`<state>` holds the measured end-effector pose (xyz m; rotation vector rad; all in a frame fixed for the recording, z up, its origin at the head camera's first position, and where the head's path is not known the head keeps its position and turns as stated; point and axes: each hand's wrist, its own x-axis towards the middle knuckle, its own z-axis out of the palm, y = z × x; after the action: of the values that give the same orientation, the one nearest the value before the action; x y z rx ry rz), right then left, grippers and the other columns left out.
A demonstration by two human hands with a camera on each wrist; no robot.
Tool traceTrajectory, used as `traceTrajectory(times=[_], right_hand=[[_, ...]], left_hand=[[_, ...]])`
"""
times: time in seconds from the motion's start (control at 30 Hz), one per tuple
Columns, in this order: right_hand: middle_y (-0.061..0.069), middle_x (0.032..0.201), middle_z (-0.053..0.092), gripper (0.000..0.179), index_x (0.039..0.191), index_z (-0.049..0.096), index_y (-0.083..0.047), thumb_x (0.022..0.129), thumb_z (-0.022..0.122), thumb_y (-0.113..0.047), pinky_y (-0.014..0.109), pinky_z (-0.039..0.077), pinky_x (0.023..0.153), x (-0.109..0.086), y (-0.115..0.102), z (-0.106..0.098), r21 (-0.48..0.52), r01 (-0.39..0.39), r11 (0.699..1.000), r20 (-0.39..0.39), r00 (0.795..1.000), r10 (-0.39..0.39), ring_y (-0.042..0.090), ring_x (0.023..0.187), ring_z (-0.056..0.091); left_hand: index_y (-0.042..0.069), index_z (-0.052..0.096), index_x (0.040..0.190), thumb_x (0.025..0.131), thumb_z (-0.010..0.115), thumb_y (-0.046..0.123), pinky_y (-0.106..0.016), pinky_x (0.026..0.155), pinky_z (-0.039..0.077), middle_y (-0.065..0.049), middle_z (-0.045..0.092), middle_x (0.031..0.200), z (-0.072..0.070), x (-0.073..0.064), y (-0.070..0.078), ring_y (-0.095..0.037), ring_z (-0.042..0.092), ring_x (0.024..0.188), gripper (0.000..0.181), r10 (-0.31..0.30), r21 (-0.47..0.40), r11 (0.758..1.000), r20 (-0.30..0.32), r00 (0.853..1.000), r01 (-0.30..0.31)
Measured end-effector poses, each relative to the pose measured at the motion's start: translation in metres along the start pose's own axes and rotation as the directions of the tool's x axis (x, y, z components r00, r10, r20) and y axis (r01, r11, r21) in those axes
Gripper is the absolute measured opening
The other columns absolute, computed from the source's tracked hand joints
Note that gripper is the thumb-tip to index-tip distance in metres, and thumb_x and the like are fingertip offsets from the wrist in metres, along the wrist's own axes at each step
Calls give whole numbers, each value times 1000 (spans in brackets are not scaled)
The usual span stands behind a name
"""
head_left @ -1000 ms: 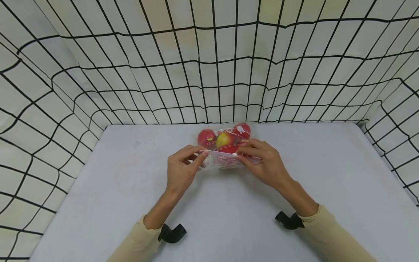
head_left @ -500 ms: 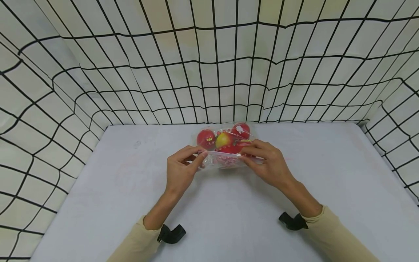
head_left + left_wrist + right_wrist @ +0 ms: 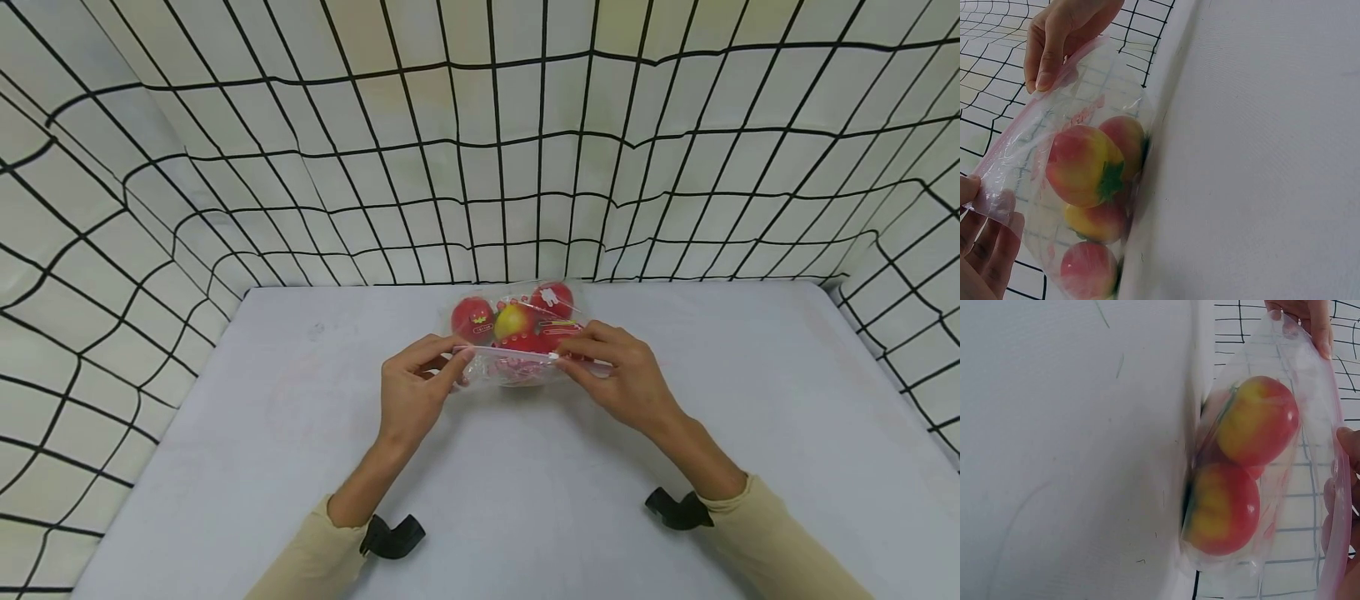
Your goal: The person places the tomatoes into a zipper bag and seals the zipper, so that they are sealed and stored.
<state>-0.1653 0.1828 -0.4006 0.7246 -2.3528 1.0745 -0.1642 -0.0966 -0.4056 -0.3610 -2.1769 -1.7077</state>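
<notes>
A clear slider zip bag (image 3: pixel 498 367) sits at the back middle of the table, its pink-edged strip facing me. Inside are several round red-and-yellow fruits (image 3: pixel 1085 165), some showing green leafy tops; red printing on the bag partly covers them in the head view. My left hand (image 3: pixel 416 387) pinches the left end of the strip between thumb and fingers. Further right along the strip, my right hand (image 3: pixel 615 375) pinches at the small white slider (image 3: pixel 553 356). In the right wrist view, two fruits (image 3: pixel 1257 422) rest low in the bag, near the tabletop.
A white-covered table (image 3: pixel 300 417) lies under both arms. Black grid netting (image 3: pixel 517 150) over pale walls rises behind the table and along both sides. Black curved pieces (image 3: pixel 393 536) stick out from both sleeve cuffs.
My right hand and the white slider have moved a little to the right along the strip. The left hand keeps its pinch at the left end, almost still.
</notes>
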Motion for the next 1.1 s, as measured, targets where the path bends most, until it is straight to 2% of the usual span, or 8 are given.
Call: traceTrajectory(times=[0.3, 0.73, 1.1], right_hand=[[-1, 90, 69, 26, 103, 82, -11, 79, 89, -5, 23, 56, 72, -1, 3, -3, 29, 2, 1000, -8, 1000, -2, 11, 84, 60], [0, 91, 70, 28, 106, 82, -11, 79, 88, -3, 10, 52, 76, -9, 8, -6, 41, -10, 999, -10, 1000, 11, 12, 85, 61], [-1, 88, 69, 31, 108, 82, -9, 79, 87, 1, 14, 49, 67, -11, 12, -12, 72, -9, 997, -17, 1000, 11, 11, 81, 58]], left_hand=[[4, 81, 109, 91, 81, 16, -23, 58, 60, -9, 77, 90, -2, 1, 0, -14, 69, 65, 21, 4, 1, 1000, -2, 1000, -4], [4, 81, 108, 91, 81, 17, -23, 58, 60, -9, 77, 90, -3, -1, -1, -12, 68, 64, 21, -2, -8, 1000, -12, 1000, 2], [4, 81, 110, 92, 80, 17, -23, 58, 60, -9, 77, 92, -6, -1, -3, -12, 68, 65, 22, -5, 13, 1000, -9, 1000, 5]])
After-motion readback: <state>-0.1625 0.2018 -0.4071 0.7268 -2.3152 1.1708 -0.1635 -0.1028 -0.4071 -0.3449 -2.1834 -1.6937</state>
